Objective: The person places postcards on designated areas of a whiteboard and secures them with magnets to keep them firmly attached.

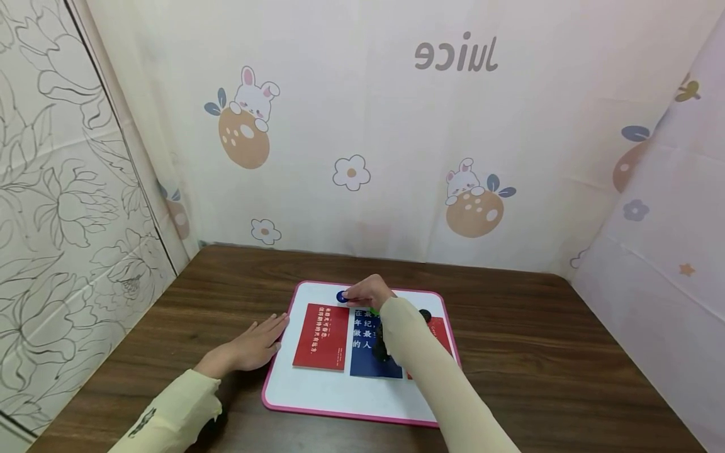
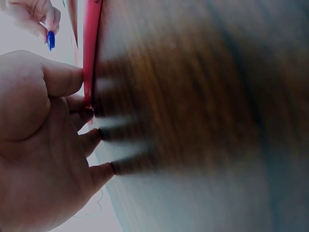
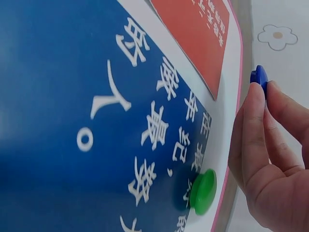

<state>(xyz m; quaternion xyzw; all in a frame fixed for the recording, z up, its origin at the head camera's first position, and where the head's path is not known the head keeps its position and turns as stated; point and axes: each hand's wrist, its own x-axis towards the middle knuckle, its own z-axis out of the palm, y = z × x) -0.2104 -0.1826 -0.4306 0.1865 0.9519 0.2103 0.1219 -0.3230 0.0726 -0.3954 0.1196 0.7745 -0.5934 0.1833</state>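
A round blue magnet (image 1: 342, 296) is pinched between the thumb and fingertips of my right hand (image 1: 369, 292), near the top edge of a pink-framed whiteboard (image 1: 317, 393). The right wrist view shows the magnet (image 3: 260, 79) edge-on, apparently held off the board. Just below it lies a red card (image 1: 321, 346) with white writing. Beside that is a blue card (image 1: 368, 367), with a green magnet (image 3: 204, 191) at its upper edge. My left hand (image 1: 256, 345) has its fingers extended, and they touch the board's left pink edge (image 2: 91, 43).
A second red card (image 1: 440, 336), partly hidden by my right forearm, is at the board's right side under a dark magnet (image 1: 425, 314). The board lies on a brown wooden table (image 1: 527, 340). A printed curtain (image 1: 311, 126) hangs behind the table.
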